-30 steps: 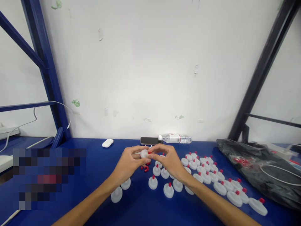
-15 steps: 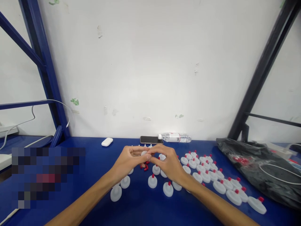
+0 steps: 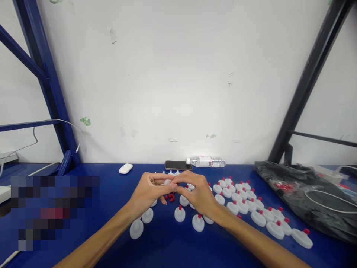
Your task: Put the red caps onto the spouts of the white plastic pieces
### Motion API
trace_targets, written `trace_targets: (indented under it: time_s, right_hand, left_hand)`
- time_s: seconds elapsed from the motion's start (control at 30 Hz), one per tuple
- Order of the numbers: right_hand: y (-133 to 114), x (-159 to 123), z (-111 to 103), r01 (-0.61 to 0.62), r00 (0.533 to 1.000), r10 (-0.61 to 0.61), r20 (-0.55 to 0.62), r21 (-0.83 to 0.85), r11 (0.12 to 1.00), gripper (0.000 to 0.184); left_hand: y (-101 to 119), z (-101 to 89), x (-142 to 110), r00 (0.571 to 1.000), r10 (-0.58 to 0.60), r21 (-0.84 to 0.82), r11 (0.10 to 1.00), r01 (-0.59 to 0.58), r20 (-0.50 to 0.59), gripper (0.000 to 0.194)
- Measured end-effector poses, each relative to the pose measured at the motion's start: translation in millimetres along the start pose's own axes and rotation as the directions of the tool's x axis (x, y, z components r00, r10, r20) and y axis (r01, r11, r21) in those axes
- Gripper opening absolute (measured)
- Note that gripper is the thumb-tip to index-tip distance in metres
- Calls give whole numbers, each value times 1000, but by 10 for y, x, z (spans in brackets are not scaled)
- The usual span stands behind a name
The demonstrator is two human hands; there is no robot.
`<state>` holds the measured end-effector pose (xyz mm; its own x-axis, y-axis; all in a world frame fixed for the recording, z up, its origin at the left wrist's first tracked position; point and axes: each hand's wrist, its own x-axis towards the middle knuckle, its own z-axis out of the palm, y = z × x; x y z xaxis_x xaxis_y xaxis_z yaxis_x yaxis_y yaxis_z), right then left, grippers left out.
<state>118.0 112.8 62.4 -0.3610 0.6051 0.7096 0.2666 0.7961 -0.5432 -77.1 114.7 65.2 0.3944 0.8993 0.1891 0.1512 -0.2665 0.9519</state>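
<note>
My left hand (image 3: pixel 147 188) is closed round a white nozzle cap (image 3: pixel 167 182), of which only a pale rounded part shows between the fingers. My right hand (image 3: pixel 195 188) pinches at the spout side of that cap, fingertips touching those of the left; whatever it grips is hidden. Below the hands lies a small pile of red tips (image 3: pixel 170 197). Bare white nozzle caps (image 3: pixel 136 229) stand on the left. Nearer the right hand are several white caps with red tips on, such as one red-tipped cap (image 3: pixel 198 223).
Many red-tipped caps (image 3: pixel 258 218) spread across the right of the blue table (image 3: pixel 111 257). A phone (image 3: pixel 178 165), a water bottle (image 3: pixel 206 161) and a white case (image 3: pixel 125 168) lie along the wall. A black plastic bag (image 3: pixel 301 201) with a cable covers the far right.
Both hands stay together at the same cap with little movement; the left fingers have shifted slightly. The whole view has moved a little, so things appear slightly further left.
</note>
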Motion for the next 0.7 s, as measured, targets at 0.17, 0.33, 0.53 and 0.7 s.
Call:
trace_targets:
  time_s: [0.17,0.33,0.53,0.7]
  right_hand:
    - [-7,16,-28,-4,1000,2,-19,-54,999,6]
    - [116,51,-105,-94,996,91,-25,-279,956,10]
    - [416,34,-183,-107,985,157,65,-480,871,14]
    - [490,18,-190,-81,968,197,154,-551,831,10]
  left_hand:
    - [61,42,-2,1000,-1,114,993,1,-2,35]
    - [59,26,8,987,78,487,873,0,-139,38]
    - [-37,-33,14,984,106,901,427,83,-141,21]
    - [-31,-6,23,999,33,979,200,27,-34,22]
